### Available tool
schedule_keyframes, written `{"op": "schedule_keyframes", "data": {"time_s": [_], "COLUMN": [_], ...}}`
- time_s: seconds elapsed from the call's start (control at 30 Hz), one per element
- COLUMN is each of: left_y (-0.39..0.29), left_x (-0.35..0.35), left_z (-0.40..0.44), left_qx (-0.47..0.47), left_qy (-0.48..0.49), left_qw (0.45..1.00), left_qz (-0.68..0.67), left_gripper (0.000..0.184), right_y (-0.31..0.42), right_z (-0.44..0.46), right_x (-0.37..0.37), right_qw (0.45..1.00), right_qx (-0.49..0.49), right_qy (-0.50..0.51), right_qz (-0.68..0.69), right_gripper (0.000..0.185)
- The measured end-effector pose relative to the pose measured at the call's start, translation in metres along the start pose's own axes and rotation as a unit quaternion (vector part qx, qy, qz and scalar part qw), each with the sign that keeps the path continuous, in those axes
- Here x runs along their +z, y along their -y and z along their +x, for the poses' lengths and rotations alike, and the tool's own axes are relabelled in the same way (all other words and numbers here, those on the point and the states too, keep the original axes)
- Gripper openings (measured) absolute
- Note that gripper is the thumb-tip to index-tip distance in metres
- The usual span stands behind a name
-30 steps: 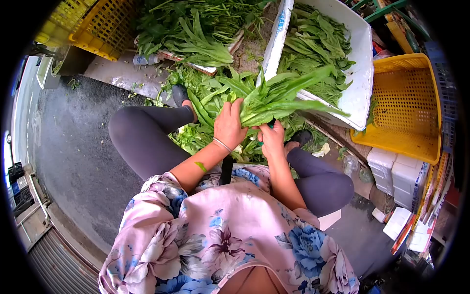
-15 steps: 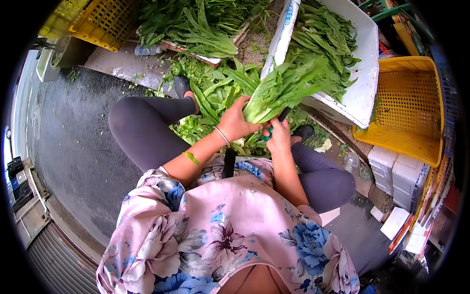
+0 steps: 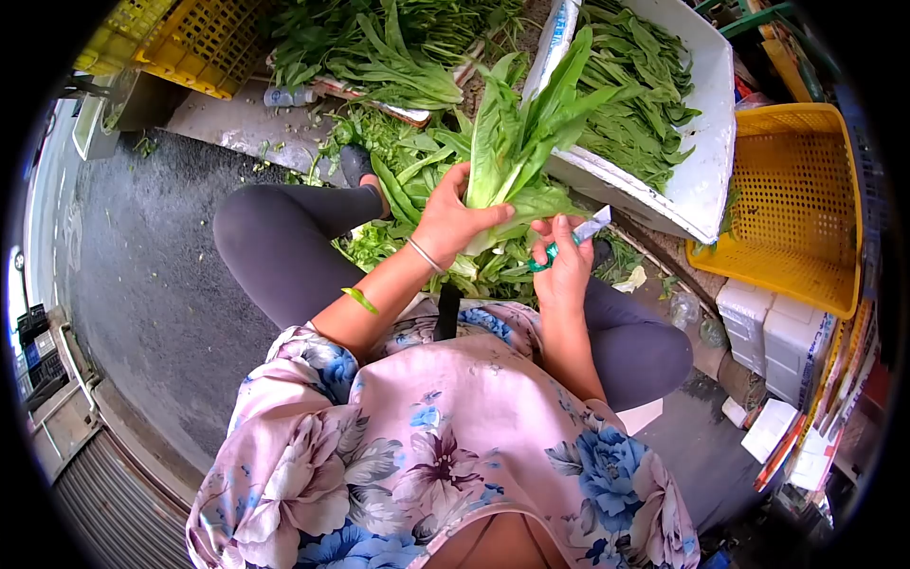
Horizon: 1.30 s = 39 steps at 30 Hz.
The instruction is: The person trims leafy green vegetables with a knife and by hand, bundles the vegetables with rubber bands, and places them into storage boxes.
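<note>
My left hand [image 3: 457,216] is closed around the base of a head of long-leaf lettuce [image 3: 498,156], its leaves pointing up and away from me. In my right hand [image 3: 566,270] is a small knife [image 3: 591,226] with a green handle. Its pale blade points up and to the right, apart from the stem end of the lettuce. Below both hands, loose lettuce leaves [image 3: 409,180] lie in a heap on the ground between my feet.
A white foam box [image 3: 711,142] of leaves stands ahead to the right, beside a yellow plastic basket [image 3: 787,180]. More greens [image 3: 417,81] lie on a board at the front. Yellow crates [image 3: 204,43] are at far left. White foam blocks [image 3: 773,332] sit at right.
The lettuce has swung from leaning right to pointing up and away. My right hand has moved right, away from the stem, and the knife blade has come into clear view.
</note>
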<state>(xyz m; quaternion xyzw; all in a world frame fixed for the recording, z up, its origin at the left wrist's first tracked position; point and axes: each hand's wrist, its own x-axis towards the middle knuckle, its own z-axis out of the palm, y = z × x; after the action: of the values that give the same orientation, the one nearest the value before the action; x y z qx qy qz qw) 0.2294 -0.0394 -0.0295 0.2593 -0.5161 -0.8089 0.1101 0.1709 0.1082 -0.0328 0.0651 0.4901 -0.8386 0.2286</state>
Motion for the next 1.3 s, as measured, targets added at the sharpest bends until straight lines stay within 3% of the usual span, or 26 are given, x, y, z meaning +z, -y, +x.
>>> {"op": "schedule_keyframes", "data": {"time_s": [0.17,0.27,0.33,0.37,0.4,0.43,0.5,0.57,0.63,0.7,0.77,0.83,0.9,0.97,1.03,1.07,1.1,1.17,1.23,1.3], "left_y": [-0.016,-0.008,-0.015,-0.018,-0.017,-0.015,-0.013,-0.014,-0.016,-0.019,-0.006,-0.028,-0.027,-0.03,-0.033,-0.038,-0.044,-0.054,-0.048,-0.053], "left_x": [0.007,0.007,0.009,0.009,0.008,0.007,0.001,-0.01,-0.018,-0.024,-0.032,-0.004,0.005,0.017,0.029,0.038,0.048,0.071,0.074,0.097], "left_z": [-0.002,-0.001,-0.005,-0.007,-0.007,-0.007,-0.007,-0.005,-0.012,-0.017,-0.012,-0.018,-0.014,-0.013,-0.009,-0.008,-0.009,-0.012,-0.003,-0.009], "left_qx": [-0.006,-0.019,-0.053,-0.086,-0.086,-0.127,-0.169,-0.243,-0.24,-0.24,-0.165,-0.081,-0.029,-0.002,0.019,0.023,0.029,0.032,0.029,-0.001], "left_qy": [0.045,0.073,0.086,0.099,0.099,0.117,0.136,0.207,0.219,0.206,0.233,0.193,0.192,0.177,0.18,0.201,0.219,0.254,0.332,0.325], "left_qw": [0.99,0.989,0.985,0.98,0.98,0.97,0.959,0.927,0.924,0.887,0.892,0.923,0.948,0.964,0.974,0.973,0.971,0.964,0.943,0.945], "left_qz": [-0.134,-0.128,-0.14,-0.152,-0.152,-0.169,-0.185,-0.197,-0.203,-0.337,-0.351,-0.324,-0.252,-0.2,-0.136,-0.111,-0.087,-0.075,-0.014,0.03], "left_gripper": [0.046,0.042,0.041,0.039,0.039,0.038,0.036,0.035,0.035,0.032,0.047,0.063,0.072,0.074,0.076,0.079,0.082,0.093,0.093,0.088], "right_y": [0.014,0.018,0.019,0.019,0.022,0.024,0.031,0.039,0.056,0.067,0.056,0.049,0.031,0.035,0.047,0.05,0.051,0.089,0.116,0.151], "right_z": [-0.007,-0.009,-0.01,-0.009,-0.008,-0.007,-0.003,0.005,0.017,0.023,0.017,-0.003,-0.014,-0.022,-0.025,-0.022,-0.025,-0.03,-0.032,-0.037], "right_x": [0.01,0.014,0.013,0.011,0.008,0.006,0.004,-0.004,-0.016,-0.025,-0.031,-0.008,0.003,0.015,0.017,0.011,0.012,-0.007,-0.03,-0.062], "right_qw": [0.998,0.995,0.973,0.973,0.884,0.738,0.707,0.68,0.755,0.896,0.877,0.941,0.953,0.936,0.948,0.949,0.974,0.982,0.989,0.989], "right_qx": [-0.056,-0.089,-0.158,-0.158,-0.306,-0.434,-0.465,-0.461,-0.37,-0.117,0.015,0.065,0.016,-0.073,-0.013,-0.017,-0.039,0.066,0.027,-0.033], "right_qy": [-0.004,-0.005,-0.036,-0.037,-0.035,-0.029,-0.011,-0.058,-0.132,-0.043,-0.023,0.056,0.185,0.233,0.223,0.239,0.193,0.171,0.129,0.095], "right_qz": [-0.014,-0.035,-0.166,-0.166,-0.352,-0.516,-0.533,-0.567,-0.525,-0.426,-0.48,-0.328,-0.241,-0.252,-0.225,-0.205,-0.109,-0.048,0.06,0.106], "right_gripper": [0.008,0.01,0.014,0.014,0.013,0.012,0.012,0.014,0.013,0.017,0.024,0.041,0.051,0.053,0.049,0.045,0.038,0.038,0.038,0.04]}}
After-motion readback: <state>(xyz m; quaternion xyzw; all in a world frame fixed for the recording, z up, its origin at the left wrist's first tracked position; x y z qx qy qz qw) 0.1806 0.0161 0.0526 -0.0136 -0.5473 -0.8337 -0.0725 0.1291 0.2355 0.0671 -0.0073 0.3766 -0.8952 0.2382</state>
